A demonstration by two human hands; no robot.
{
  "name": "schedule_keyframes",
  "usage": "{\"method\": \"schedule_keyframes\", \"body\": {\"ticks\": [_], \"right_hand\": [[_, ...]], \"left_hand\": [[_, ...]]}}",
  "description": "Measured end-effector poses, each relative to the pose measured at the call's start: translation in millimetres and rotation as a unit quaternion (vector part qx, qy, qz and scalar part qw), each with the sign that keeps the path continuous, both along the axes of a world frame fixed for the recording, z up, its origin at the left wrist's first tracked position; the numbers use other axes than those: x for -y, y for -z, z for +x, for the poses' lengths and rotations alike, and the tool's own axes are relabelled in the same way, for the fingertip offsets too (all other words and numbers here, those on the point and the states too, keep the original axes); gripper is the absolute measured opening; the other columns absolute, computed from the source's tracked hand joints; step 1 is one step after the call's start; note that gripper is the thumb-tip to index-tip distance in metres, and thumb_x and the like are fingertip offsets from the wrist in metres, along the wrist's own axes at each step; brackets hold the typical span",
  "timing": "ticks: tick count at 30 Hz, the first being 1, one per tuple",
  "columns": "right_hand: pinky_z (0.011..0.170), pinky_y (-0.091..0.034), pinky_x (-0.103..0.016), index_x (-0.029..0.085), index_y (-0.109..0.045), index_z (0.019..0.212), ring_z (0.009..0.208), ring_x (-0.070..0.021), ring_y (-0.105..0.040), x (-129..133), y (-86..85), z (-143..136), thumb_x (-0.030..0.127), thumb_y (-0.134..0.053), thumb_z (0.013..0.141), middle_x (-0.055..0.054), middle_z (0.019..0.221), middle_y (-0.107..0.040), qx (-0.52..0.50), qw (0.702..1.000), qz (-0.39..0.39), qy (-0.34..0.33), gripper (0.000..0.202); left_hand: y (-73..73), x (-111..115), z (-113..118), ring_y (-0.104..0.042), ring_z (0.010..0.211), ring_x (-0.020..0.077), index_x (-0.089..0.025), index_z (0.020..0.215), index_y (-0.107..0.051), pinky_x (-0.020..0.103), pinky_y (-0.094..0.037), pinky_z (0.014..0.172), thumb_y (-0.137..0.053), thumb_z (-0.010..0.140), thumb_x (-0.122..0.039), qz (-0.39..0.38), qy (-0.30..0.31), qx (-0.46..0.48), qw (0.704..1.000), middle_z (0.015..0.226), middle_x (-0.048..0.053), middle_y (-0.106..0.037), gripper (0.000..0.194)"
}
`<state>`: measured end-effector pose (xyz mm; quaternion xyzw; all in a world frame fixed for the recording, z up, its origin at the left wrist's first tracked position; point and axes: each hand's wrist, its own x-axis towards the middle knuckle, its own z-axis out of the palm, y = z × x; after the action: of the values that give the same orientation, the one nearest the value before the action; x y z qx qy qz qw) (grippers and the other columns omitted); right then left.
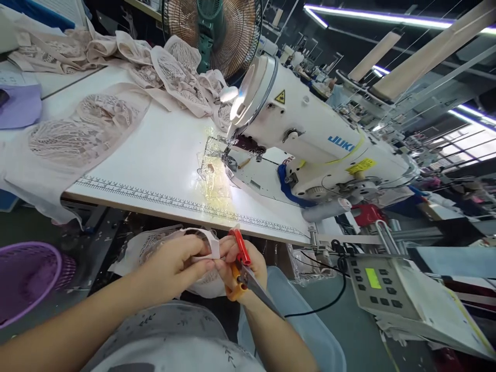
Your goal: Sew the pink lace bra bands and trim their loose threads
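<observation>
Just below the table's front edge, my left hand (182,266) is closed, pinching a narrow pale band of a lace garment (213,245) between thumb and fingers. The rest of that garment hangs under my hands over my lap. Close beside it, my right hand (258,261) is closed around scissors (243,249) with red and orange handles. Their blades point back along my right forearm. The fingertips of my right hand also meet the garment's band, and both hands nearly touch there.
A white JUKI sewing machine (310,124) stands on the table (166,155), which has a printed ruler along its front edge. Pale lace garments (89,124) lie left and behind. A fan (232,36), purple basket (34,279), blue bin (310,320) and control panel (382,284) surround me.
</observation>
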<state>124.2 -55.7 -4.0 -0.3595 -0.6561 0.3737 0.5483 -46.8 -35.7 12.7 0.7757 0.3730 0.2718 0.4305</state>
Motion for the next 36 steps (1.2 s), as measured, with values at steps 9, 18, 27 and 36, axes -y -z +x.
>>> {"method": "schedule_keyframes", "body": {"ticks": [9,18,27,36], "right_hand": [[0.064,-0.048,-0.031,0.022,-0.046,0.074,0.07,-0.0152,-0.058,-2,0.0,12,0.024,-0.066,0.077,-0.003,0.08,-0.064,0.008,0.994,-0.11,-0.017,0.02],[0.055,-0.037,-0.025,0.02,-0.046,0.072,0.06,-0.0096,-0.046,-19,-16.7,25,0.017,-0.07,0.068,0.001,0.074,-0.056,0.019,0.967,-0.241,-0.076,0.025],[0.056,-0.038,-0.025,0.021,-0.043,0.069,0.06,-0.0099,-0.043,-14,-11.6,17,0.024,-0.075,0.064,0.002,0.073,-0.052,-0.017,0.971,-0.24,-0.01,0.033],[0.057,-0.038,-0.026,0.02,-0.045,0.082,0.063,-0.0119,-0.043,-5,-10.0,56,0.075,-0.053,0.069,0.001,0.073,-0.047,0.129,0.94,-0.274,-0.154,0.057]], "left_hand": [[5.5,1,11,-0.045,0.055,0.0119,-0.019,0.06,-0.045,0.024,-0.036,0.052,-0.037,0.087,-0.031,-0.019,-0.025,0.018,0.999,0.058,-0.001,-0.047,0.031],[10.5,0,18,-0.038,0.049,0.0118,-0.02,0.056,-0.031,0.024,-0.028,0.049,-0.032,0.084,-0.03,0.032,-0.005,-0.066,0.997,0.052,-0.002,-0.04,0.03],[4.7,-5,28,-0.03,0.051,0.0095,-0.02,0.054,-0.035,0.023,-0.024,0.047,-0.046,0.075,-0.039,-0.246,-0.018,0.055,0.968,0.054,-0.005,-0.03,0.031],[6.9,-18,21,-0.027,0.047,0.0072,-0.019,0.053,-0.036,0.022,-0.019,0.044,-0.054,0.072,-0.04,-0.344,0.03,0.082,0.935,0.053,-0.006,-0.029,0.034]]}}
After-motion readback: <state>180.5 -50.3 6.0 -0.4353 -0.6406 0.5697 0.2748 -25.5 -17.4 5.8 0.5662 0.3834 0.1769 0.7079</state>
